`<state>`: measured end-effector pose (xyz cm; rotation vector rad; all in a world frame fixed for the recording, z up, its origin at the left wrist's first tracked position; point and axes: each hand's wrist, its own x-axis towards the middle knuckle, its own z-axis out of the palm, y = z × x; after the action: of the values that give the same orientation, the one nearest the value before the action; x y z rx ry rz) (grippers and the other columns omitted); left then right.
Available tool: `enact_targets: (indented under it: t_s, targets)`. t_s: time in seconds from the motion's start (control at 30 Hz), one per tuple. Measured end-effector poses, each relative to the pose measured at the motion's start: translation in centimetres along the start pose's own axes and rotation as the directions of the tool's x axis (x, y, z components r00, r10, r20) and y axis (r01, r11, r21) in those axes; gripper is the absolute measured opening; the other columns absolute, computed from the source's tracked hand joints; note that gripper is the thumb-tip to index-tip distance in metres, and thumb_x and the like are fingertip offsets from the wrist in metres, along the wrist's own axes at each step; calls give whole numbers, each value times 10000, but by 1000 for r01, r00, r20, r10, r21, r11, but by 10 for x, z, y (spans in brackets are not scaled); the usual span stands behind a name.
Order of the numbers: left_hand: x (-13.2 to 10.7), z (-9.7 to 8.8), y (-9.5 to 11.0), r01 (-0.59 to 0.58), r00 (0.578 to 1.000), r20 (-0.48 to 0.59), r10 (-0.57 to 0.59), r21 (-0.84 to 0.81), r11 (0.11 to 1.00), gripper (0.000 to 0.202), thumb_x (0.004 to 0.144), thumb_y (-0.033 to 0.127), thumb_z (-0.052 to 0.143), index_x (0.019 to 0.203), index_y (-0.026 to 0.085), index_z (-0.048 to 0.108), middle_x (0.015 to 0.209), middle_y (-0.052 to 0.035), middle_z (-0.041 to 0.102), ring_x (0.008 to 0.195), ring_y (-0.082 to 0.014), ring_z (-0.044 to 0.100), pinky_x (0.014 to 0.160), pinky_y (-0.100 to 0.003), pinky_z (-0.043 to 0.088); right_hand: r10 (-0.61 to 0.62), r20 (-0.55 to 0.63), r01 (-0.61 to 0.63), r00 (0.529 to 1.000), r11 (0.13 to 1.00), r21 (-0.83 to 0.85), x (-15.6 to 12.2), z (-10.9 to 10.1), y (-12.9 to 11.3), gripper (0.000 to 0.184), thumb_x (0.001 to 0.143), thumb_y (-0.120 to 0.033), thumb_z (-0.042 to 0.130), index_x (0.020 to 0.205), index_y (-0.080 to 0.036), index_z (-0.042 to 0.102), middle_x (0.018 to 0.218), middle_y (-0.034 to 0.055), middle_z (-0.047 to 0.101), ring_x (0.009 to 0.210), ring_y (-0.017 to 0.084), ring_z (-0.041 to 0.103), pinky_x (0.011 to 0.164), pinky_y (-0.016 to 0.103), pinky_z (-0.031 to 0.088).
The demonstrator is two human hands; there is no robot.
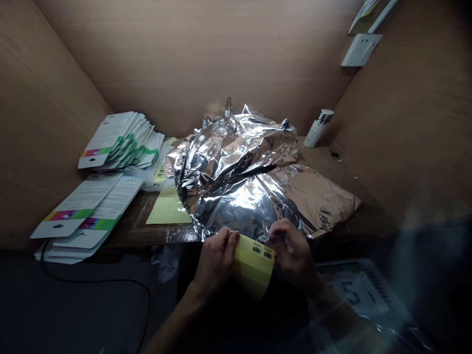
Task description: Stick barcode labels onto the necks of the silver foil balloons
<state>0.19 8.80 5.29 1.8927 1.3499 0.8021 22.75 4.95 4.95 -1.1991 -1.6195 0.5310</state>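
A curved yellow sheet of barcode labels is gripped at its left edge by my left hand, thumb on top. My right hand is closed beside the sheet's upper right corner. Its fingertips are pinched together, and whatever is between them is too small to make out. Just beyond both hands, a large crumpled silver foil bag covers the middle of the desk.
Stacks of printed cards and more cards lie at the left. A yellow sheet is beside the foil. At the back right stands a white bottle. A plastic-wrapped pack sits low on the right; a black cable hangs left.
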Motion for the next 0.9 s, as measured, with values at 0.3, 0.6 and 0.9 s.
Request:
enact_targets:
  t_s: [0.3,0.6,0.9]
  targets:
    - [10,-7,-37,-387,889,339,308,198,900,242,1067,286,438,1014,217,664,1509,-79,583,1471,-292,447,1122,-510,417,234,694,-14,681,952,-306,45,-58,25,173,1038,-300,544,958,-202,662,1048,40,647,1005,209,585,975,408,378]
    - [13,-2,-58,-366,895,339,288,194,910,264,1074,321,412,950,228,627,1506,-56,586,1463,-298,461,1067,-509,437,231,563,117,794,850,-514,39,-52,44,292,934,-453,725,989,-196,598,1001,35,617,912,198,553,864,341,369]
    - [26,-10,-58,-406,879,349,326,186,895,273,1065,291,425,855,220,584,1431,-72,653,1350,-280,587,1022,-460,482,58,742,338,668,865,-371,41,-57,62,214,1065,-377,525,992,-202,623,975,24,652,918,188,569,885,355,298]
